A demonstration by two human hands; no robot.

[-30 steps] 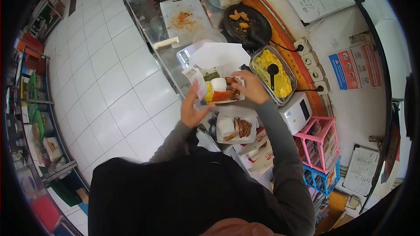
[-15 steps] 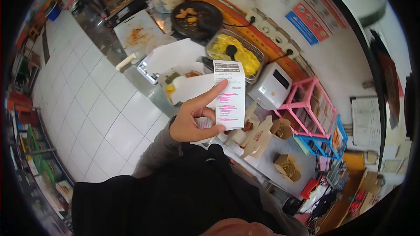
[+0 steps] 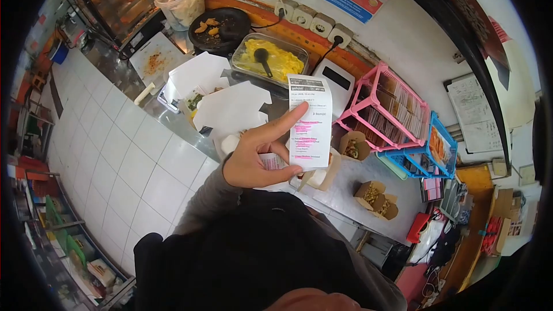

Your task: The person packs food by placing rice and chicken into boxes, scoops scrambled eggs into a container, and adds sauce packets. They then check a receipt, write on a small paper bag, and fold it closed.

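Receipt point(image 3: 318, 138): one, upright above counter point(image 3: 328, 204), pinched between thumb and forefinger of left hand point(image 3: 256, 158); small print hard to make out, paper behind fingers mostly hidden. Right hand: out of view, state cannot be told. Printer point(image 3: 335, 78): partly behind receipt. Rear box point(image 3: 193, 74): contents largely hidden by front lid point(image 3: 233, 105)

Forms a grey counter point(image 3: 334, 197); carries cutting board point(image 3: 167, 50) and open white box point(image 3: 230, 107) at ten o'clock, yellow-filled tray point(image 3: 247, 71) at twelve, brown cartons point(image 3: 364, 197) at four.
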